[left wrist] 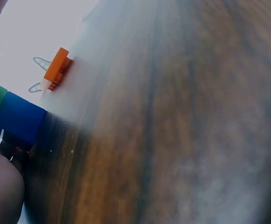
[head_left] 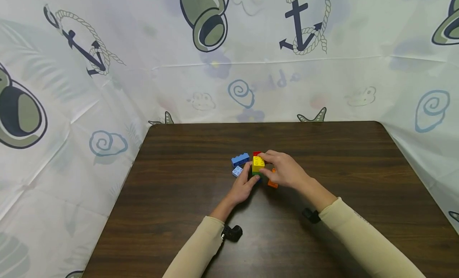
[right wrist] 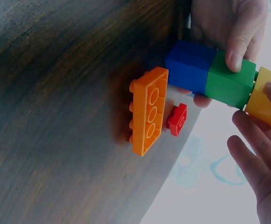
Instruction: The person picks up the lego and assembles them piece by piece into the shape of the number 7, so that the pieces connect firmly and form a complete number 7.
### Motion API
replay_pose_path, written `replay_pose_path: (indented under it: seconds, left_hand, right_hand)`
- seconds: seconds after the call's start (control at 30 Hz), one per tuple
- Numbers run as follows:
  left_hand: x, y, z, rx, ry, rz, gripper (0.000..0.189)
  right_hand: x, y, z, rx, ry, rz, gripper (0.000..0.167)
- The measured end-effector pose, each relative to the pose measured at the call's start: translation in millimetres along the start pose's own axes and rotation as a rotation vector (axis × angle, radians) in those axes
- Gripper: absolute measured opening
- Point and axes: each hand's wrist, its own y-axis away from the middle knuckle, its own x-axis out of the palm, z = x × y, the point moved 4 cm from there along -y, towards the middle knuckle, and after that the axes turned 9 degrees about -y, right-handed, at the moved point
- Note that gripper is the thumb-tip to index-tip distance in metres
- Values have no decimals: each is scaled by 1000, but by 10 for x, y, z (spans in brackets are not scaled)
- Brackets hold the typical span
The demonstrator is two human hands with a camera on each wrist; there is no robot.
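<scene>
Now, stack [head_left: 258, 166]: upright around the middle of the table [head_left: 344, 158], blue block [right wrist: 189, 65] lowest, green block [right wrist: 219, 84] in the middle, yellow block [right wrist: 262, 100] on top, a thin seam showing between green and yellow.
Left hand [head_left: 245, 185]: grasps the stack low down, thumb pressed on the green block, fingertips showing around the other side.
Right hand [head_left: 287, 169]: pinches the yellow block between thumb and finger, the other fingers reaching out beside it.
Orange brick [right wrist: 149, 114]: studs down, near the stack's right side, partly covered by the right hand in the head view.
Red brick [right wrist: 177, 122]: studs down, just past the stack, little room around it.
Light blue brick [head_left: 237, 171]: just left of the left fingertips; whether they touch, I cannot tell.
Long blue brick [head_left: 240, 159]: just beyond the light blue one.
Far edge: straight, well apart from the bricks, patterned cloth [head_left: 222, 94] behind it.
Left edge: slanting, a broad stretch of wood between it and the blue bricks.
Right edge: slanting too, well apart from the right hand, wide wood between.
Near side: sleeves [head_left: 201, 246] and black wrist devices [head_left: 233, 233] take up room; the edge itself is out of view.
</scene>
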Motion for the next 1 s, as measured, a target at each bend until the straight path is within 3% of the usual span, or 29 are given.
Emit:
replay_pose_path:
  seconds: [0.17,0.37,0.5,0.63,0.77,1.0]
  left_hand:
    - [-99,31,-234,-13,93,46,36]
    - [-166,-68,-330,-22,204,41,36]
    - [-193,-166,-306,-82,191,-2,45]
    - [-163,-228,-260,-122,243,25,43]
    - [-125,-257,-253,-106,291,41,42]
    - [-110,-279,-267,-44,217,28,50]
  right_hand:
    - [-10,-3,19,-12,20,-6,47]
    - [-1,-8,12,-17,27,-21,45]
    - [6,-5,4,8,-5,-19,47]
    - [20,-2,2,20,-36,-4,47]
    - [19,-7,11,16,-23,-7,47]
    - [19,-5,17,12,19,-5,46]
